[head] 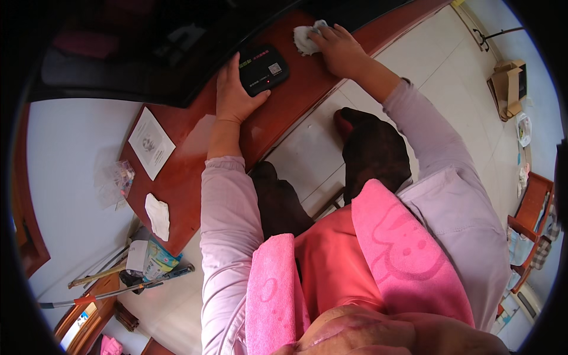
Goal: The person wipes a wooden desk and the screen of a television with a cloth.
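Note:
My left hand [237, 95] rests on the near left corner of a black set-top box [265, 69], its thumb along the near edge and its fingers along the left side. The box lies flat on a glossy red-brown wooden cabinet top [270, 117], with a small red light lit and writing on its cover. To the right of the box, my right hand [339, 49] is closed on a crumpled white cloth [306, 41], which touches the wooden surface. A large black television screen [133, 53] stands just behind the box.
A printed white card [151, 143] and a folded white cloth [157, 216] lie on the left part of the cabinet top. A clear plastic holder [120, 179] hangs by its left edge. Poles and bags [162, 262] stand at the lower left. An open cardboard box [507, 90] sits far right.

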The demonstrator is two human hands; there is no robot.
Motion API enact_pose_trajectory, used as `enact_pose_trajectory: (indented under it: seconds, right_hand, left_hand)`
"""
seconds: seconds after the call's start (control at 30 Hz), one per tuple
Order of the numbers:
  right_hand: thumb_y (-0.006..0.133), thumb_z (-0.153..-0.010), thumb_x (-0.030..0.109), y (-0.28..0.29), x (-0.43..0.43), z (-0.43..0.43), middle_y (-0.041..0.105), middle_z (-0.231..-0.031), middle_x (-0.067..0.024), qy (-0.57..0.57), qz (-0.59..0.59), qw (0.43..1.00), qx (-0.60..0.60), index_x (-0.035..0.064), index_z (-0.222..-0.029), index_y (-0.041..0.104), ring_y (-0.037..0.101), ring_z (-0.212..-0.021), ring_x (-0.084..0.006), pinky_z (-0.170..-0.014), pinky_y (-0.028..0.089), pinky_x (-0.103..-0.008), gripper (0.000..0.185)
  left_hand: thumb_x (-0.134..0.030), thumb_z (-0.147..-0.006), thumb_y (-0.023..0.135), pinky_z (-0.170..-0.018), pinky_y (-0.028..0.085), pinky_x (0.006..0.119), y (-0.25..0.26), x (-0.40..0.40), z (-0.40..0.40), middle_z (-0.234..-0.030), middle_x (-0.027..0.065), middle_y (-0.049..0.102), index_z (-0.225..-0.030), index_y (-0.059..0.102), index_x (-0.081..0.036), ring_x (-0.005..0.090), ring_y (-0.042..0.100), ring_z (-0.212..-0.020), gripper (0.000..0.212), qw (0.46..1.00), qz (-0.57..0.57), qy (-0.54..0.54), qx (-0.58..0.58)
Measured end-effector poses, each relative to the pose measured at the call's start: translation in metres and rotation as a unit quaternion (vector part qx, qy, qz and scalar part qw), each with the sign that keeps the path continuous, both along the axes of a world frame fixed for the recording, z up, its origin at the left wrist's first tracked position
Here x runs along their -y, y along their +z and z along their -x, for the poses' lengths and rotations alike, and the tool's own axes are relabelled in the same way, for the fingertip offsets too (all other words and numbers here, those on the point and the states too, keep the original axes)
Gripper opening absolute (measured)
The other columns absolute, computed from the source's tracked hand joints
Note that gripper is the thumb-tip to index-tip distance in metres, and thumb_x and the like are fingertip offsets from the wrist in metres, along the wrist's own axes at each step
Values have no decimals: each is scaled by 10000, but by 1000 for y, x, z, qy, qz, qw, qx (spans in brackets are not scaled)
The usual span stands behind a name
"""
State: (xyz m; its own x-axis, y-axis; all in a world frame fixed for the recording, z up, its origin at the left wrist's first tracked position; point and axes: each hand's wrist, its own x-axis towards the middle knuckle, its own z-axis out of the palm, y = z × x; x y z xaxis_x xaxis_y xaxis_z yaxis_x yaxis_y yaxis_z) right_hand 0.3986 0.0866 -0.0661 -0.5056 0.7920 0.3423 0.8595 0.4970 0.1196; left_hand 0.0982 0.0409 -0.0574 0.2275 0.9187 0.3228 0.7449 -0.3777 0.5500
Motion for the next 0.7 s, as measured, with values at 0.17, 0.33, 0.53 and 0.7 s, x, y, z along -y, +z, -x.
enact_pose_trajectory:
  seconds: [0.17,0.33,0.53,0.7]
  right_hand:
    - [585,-835,136,-7,-77,48,561,-1333,-118,-35,50,997,44,148,-1358,525,524,-1254,-299,-1125,338,-452,527]
    - [508,-879,233,-31,-118,58,545,-1411,-91,-65,36,989,126,224,-1321,611,475,-1329,-290,-1116,338,-448,454]
    - [620,-799,69,13,-6,11,565,-1314,-111,36,66,996,-43,145,-1305,566,542,-1234,-293,-1111,359,-455,514]
    - [635,-790,47,4,32,-2,545,-1358,-118,51,28,995,-81,149,-1284,601,515,-1275,-304,-1080,392,-453,506]
  left_hand:
    - [-250,-588,866,-1084,398,434,2,2,2,-1383,202,468,-1486,331,-100,382,468,-1268,1056,1000,2,-3,-2]
    - [-257,-585,868,-1084,399,434,1,-1,0,-1380,203,470,-1481,338,-94,382,467,-1272,1053,1000,0,-7,4]
    - [-255,-584,870,-1083,395,433,-2,-1,3,-1383,205,467,-1477,342,-94,382,465,-1273,1050,1000,-11,-7,12]
    - [-252,-583,873,-1081,396,435,-3,-3,3,-1380,206,470,-1474,346,-92,383,466,-1270,1047,1000,-12,-11,22]
